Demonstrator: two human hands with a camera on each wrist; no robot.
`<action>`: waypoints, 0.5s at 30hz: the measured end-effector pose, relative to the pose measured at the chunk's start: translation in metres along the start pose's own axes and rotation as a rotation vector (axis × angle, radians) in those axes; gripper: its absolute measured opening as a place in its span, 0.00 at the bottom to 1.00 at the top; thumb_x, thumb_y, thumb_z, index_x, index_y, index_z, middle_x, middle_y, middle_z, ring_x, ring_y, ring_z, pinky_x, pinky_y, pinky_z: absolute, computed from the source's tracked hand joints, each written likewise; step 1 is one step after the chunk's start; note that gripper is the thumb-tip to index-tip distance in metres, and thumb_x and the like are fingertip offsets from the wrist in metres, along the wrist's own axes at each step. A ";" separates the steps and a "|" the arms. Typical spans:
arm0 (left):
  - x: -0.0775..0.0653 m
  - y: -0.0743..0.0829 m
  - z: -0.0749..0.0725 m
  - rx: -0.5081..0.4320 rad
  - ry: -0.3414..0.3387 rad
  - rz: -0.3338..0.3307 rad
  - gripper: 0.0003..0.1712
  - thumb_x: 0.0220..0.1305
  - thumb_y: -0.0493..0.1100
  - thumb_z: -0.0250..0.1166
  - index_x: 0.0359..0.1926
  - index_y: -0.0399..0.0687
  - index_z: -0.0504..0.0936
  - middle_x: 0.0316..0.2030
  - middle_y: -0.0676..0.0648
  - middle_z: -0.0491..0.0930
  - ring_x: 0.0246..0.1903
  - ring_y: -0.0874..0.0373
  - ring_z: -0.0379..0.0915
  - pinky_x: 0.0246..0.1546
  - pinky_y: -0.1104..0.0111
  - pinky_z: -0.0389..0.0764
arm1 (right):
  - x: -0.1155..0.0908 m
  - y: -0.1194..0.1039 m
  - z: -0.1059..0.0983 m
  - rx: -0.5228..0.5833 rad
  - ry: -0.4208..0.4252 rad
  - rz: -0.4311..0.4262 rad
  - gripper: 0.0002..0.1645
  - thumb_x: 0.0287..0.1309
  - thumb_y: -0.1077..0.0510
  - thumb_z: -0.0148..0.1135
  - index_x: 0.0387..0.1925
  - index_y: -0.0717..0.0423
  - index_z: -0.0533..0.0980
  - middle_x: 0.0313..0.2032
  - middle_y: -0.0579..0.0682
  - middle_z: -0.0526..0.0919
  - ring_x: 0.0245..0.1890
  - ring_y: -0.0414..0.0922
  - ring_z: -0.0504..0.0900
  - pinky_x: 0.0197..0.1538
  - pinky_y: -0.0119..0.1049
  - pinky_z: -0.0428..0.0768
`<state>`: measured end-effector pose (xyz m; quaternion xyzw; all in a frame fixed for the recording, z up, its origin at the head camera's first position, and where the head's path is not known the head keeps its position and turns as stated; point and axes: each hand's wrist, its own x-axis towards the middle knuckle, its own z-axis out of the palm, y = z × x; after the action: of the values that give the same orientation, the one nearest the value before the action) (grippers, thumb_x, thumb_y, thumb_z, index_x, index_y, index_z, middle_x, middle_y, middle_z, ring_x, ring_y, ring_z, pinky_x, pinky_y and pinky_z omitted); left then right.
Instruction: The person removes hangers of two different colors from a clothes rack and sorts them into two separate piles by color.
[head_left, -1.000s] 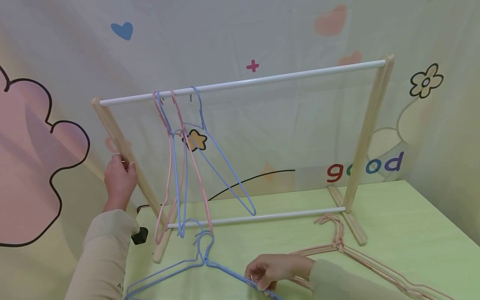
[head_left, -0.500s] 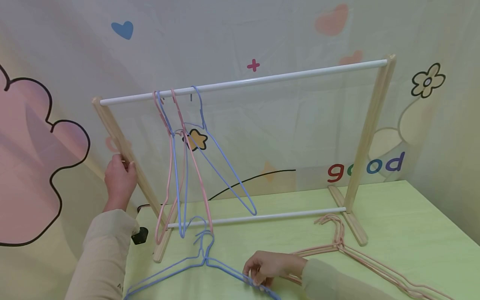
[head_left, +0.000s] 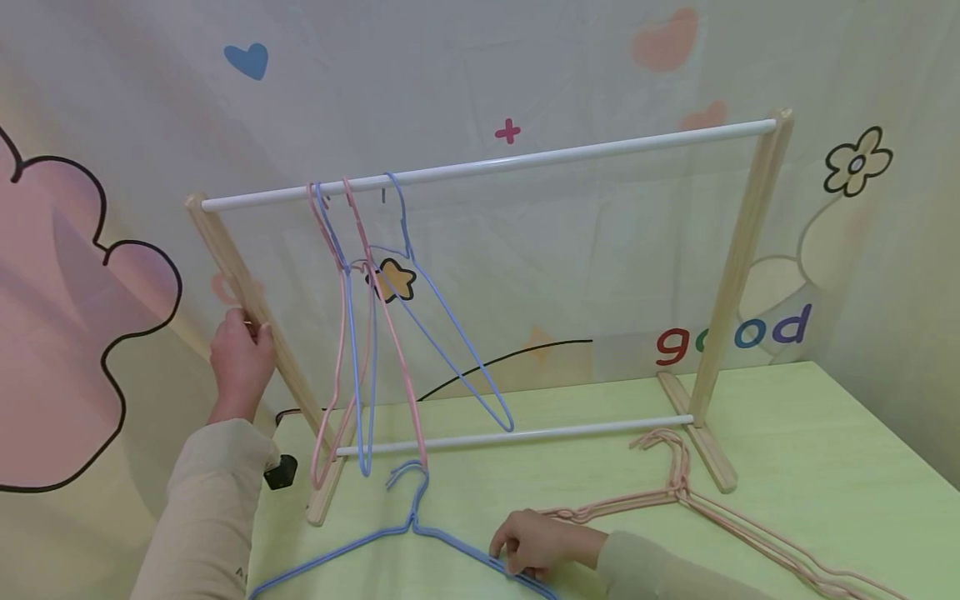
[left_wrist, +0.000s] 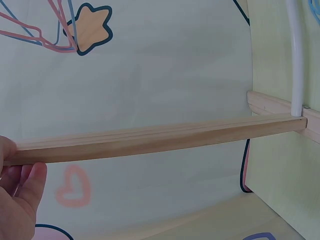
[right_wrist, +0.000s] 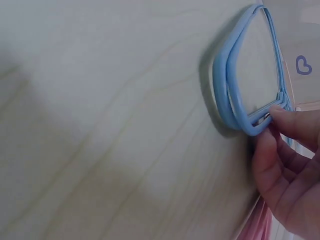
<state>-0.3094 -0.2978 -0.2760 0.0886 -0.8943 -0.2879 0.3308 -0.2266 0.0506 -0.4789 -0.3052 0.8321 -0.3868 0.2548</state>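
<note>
My left hand [head_left: 242, 362] grips the left wooden post [head_left: 238, 275] of a small clothes rack; thumb and fingers lie on either side of it in the left wrist view. My right hand [head_left: 542, 542] pinches the right arm of the blue hangers [head_left: 352, 548] lying on the table in front of the rack. In the right wrist view, two rounded ends of the blue hangers [right_wrist: 220, 90] lie side by side, thumb and index finger on the wire. From the rack's white top rail [head_left: 562, 156] hang pink hangers [head_left: 401, 358] and blue ones [head_left: 465, 346], towards the left end.
Several pink hangers [head_left: 678, 492] lie stacked on the light green table [head_left: 810, 450], right of my right hand and partly behind it. The rack's white lower bar [head_left: 525, 434] crosses behind the blue hangers. A small black object [head_left: 281, 472] sits by the rack's left foot [head_left: 322, 500].
The blue hangers on the table, whose hooks stood apart, now lie lined up with their hooks close together. My right hand has shifted slightly; the left hand stays on the post.
</note>
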 end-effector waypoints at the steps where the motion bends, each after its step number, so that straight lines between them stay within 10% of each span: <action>1: 0.000 0.000 0.000 -0.002 0.000 0.000 0.16 0.63 0.40 0.48 0.45 0.30 0.66 0.38 0.33 0.70 0.38 0.39 0.66 0.41 0.50 0.66 | 0.000 0.000 0.000 -0.001 -0.002 -0.003 0.13 0.44 0.72 0.58 0.35 0.61 0.79 0.12 0.41 0.69 0.06 0.34 0.63 0.11 0.22 0.63; 15: -0.001 0.001 -0.001 0.000 -0.028 -0.026 0.17 0.64 0.42 0.47 0.47 0.31 0.65 0.40 0.33 0.70 0.39 0.41 0.67 0.40 0.52 0.69 | -0.006 -0.009 -0.025 0.077 0.014 -0.046 0.15 0.47 0.68 0.59 0.41 0.61 0.76 0.19 0.45 0.73 0.11 0.39 0.67 0.15 0.30 0.70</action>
<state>-0.3080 -0.2968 -0.2752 0.0964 -0.8976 -0.2934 0.3145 -0.2363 0.0625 -0.4568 -0.3114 0.8111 -0.4262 0.2518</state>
